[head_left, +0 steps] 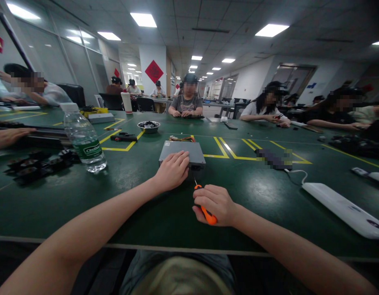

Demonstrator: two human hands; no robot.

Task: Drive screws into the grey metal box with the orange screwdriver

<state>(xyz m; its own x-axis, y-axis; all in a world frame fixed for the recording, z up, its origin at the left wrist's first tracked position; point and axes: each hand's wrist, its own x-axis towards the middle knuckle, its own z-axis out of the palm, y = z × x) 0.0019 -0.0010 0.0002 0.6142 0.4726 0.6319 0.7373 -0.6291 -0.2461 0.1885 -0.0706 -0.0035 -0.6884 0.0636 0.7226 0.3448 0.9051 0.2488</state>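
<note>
A grey metal box with a black socket on its near face sits on the dark green tabletop, set back from the table's pale near edge. A stretch of green surface runs between box and edge, crossed by the person's forearms. Behind the box lies a bundle of multicoloured cables, and yellow tape lines run to its right. Well to its left stands a clear plastic bottle with a green label; well to its right, nearer the edge, lies a long white plastic device.

The left hand rests on the box's top, fingers extended and close together; the thumb's position cannot be told. The right hand, in front of the box, has its fingers curled around an orange-and-black-handled screwdriver. The thin shaft points at the box's near face; whether the tip touches cannot be told.
</note>
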